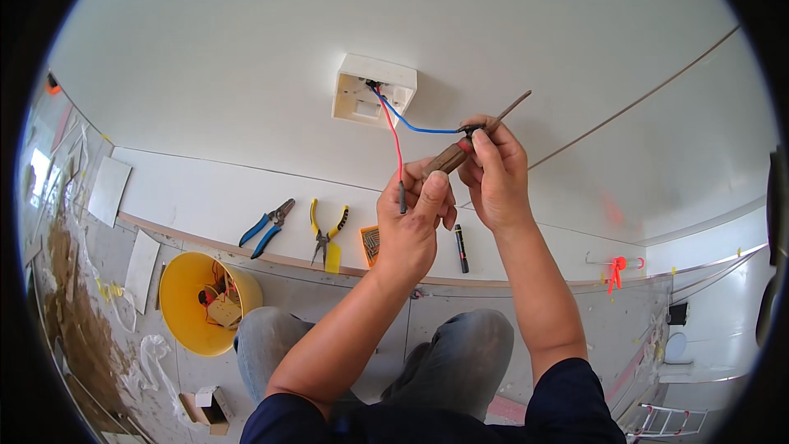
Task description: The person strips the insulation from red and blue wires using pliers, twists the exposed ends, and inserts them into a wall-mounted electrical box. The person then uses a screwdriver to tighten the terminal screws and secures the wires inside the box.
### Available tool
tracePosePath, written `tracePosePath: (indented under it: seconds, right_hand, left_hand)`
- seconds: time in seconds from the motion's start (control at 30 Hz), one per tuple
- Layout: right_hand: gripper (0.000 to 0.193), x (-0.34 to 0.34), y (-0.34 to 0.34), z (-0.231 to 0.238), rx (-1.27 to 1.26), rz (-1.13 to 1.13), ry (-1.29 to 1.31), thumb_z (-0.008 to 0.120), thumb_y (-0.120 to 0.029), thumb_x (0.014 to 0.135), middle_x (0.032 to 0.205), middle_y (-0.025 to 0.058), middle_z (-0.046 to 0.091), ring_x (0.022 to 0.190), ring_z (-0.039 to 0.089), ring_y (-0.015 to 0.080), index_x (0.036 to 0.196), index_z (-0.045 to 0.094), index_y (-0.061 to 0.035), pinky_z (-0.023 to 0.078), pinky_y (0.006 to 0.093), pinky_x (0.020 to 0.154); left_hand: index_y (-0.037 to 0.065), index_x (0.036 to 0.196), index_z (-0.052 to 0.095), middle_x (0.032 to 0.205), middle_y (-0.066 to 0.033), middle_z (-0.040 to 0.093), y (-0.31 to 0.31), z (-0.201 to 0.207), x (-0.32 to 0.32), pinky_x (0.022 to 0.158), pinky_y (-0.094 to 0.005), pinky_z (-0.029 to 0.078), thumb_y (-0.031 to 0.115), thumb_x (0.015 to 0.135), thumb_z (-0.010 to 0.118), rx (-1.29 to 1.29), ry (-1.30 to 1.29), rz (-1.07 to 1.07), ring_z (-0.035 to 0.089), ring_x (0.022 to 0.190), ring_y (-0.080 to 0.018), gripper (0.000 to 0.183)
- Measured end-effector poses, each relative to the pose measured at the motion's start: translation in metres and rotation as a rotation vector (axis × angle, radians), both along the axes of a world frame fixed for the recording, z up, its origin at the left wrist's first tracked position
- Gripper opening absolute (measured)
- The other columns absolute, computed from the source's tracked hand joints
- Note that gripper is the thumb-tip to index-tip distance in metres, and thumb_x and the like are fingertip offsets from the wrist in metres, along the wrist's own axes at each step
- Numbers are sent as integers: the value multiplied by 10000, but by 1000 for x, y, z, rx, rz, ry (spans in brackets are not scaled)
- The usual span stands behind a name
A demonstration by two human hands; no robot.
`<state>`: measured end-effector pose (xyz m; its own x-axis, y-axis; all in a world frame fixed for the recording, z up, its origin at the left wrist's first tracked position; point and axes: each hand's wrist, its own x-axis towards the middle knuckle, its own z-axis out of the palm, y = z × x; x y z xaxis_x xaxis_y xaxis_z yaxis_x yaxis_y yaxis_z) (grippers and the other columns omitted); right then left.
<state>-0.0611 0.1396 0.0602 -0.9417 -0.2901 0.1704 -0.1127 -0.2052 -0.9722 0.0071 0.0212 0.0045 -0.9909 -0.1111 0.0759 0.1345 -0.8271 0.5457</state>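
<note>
Remotely, I had L hand (408,218) gripping a brown-handled screwdriver (445,159), R hand (503,181) pinching blue wire (429,130) nr blk end (470,128).

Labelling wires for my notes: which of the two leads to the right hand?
The blue wire, running to the right hand; the red wire drops toward the left hand.
</note>
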Motion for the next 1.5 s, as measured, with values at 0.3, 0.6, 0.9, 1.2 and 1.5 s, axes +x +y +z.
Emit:
tracePosePath:
  seconds: [0.3,0.6,0.9,1.2,1.5]
  right_hand:
    - [162,-8,0,12,124,82,176,629,-151,1098,941,8,676,649,385,35,1199,656,-27,325,219,572]
    - [155,-13,-8,26,314,109,332,661,-128,1084,920,-4,691,811,545,46,1182,668,-8,462,223,736]
    - [140,-10,-21,39,488,115,491,731,-88,1037,857,-15,626,717,525,33,1126,658,-8,454,223,654]
    - [218,-12,-39,35,330,169,496,795,-152,1000,868,-20,640,682,524,38,1136,666,-42,418,216,583]
    - [190,-19,-41,33,317,130,605,799,-122,989,873,-12,664,694,559,56,1147,736,-37,460,218,611]
  left_hand:
    - [-12,1066,644,850,-6,615,-37,-54,67,645,-216,437,-19,955,630,-538,-85,311,542,722,-63,112]
    - [11,1190,738,1022,-105,739,-104,81,-23,655,-271,503,2,985,691,-1350,413,345,603,708,-140,211]
    - [-11,987,704,847,-66,656,-119,82,-31,653,-337,471,-18,953,729,-1264,389,277,568,721,-181,42]
    - [-23,951,667,868,-97,622,-134,84,-30,670,-365,466,-58,944,707,-1223,468,300,549,751,-222,54]
    - [-37,951,684,845,-133,656,-131,87,-28,695,-385,506,-25,913,739,-1126,291,162,592,752,-285,68]
